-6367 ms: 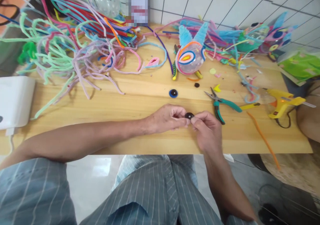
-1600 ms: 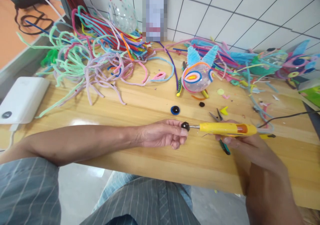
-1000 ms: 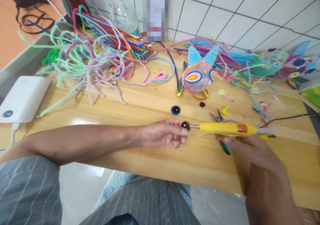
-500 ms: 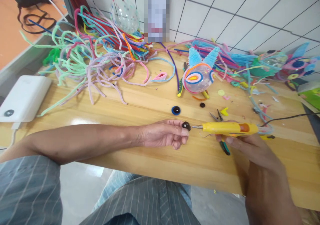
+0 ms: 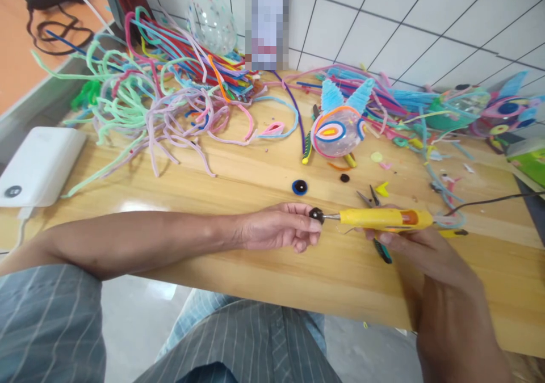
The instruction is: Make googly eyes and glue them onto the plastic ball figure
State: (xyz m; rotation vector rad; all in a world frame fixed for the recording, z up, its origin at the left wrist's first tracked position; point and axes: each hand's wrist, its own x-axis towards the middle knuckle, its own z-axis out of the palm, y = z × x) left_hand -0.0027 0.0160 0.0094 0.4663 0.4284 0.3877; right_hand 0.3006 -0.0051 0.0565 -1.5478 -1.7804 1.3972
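Note:
My left hand (image 5: 285, 227) pinches a small shiny black button-like piece (image 5: 315, 214) between thumb and fingers. My right hand (image 5: 415, 241) is wrapped round a yellow glue gun (image 5: 374, 218), held level with its metal nozzle pointing left. The nozzle tip meets the black piece. Behind my left hand, a black-and-blue round eye piece (image 5: 300, 187) lies on the wooden table (image 5: 238, 187). Pliers (image 5: 382, 251) with dark green handles lie beneath the glue gun, partly covered by it and my right hand.
A clear ball with blue pipe-cleaner ears (image 5: 338, 133) stands behind my hands. Pipe cleaners (image 5: 157, 105) are heaped at the back left. A white power bank (image 5: 40, 167) sits far left. A black cord (image 5: 494, 197) runs right from the glue gun. Yellow scraps (image 5: 382, 189) lie nearby.
The glue gun has moved slightly left, so its nozzle now reaches the black piece, where a small gap showed before. My left hand has stayed almost still.

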